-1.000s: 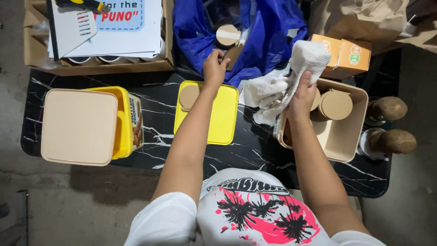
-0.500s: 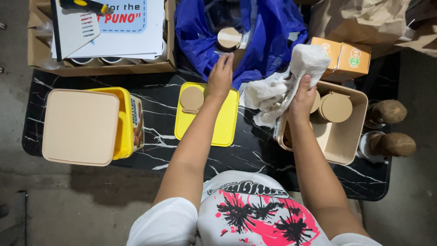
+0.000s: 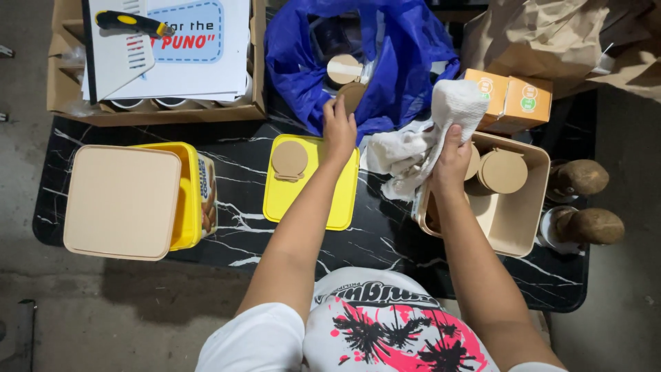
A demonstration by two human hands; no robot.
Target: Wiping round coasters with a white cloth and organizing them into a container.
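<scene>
My left hand (image 3: 339,131) reaches to the mouth of a blue plastic bag (image 3: 406,62), its fingertips closed on a round tan lid (image 3: 354,95). Another round tan lid (image 3: 343,68) lies deeper in the bag. A third one (image 3: 289,159) rests on a flat yellow square lid (image 3: 310,200) just left of my forearm. My right hand (image 3: 451,160) grips a crumpled white cloth (image 3: 441,117) over the left rim of a beige square tub (image 3: 513,220), which holds more round tan lids (image 3: 503,171).
All of it stands on a black marble-pattern table (image 3: 227,155). At the left is a yellow tub with a beige lid (image 3: 122,201). A cardboard box (image 3: 65,96) behind holds papers and a utility knife (image 3: 131,23). Orange cartons (image 3: 513,100), a brown paper bag (image 3: 544,38) and two brown lumps (image 3: 585,200) stand at the right.
My left hand has drawn back a little from the bag's opening, and a second tan lid now shows at its fingertips. My right hand keeps the cloth in place.
</scene>
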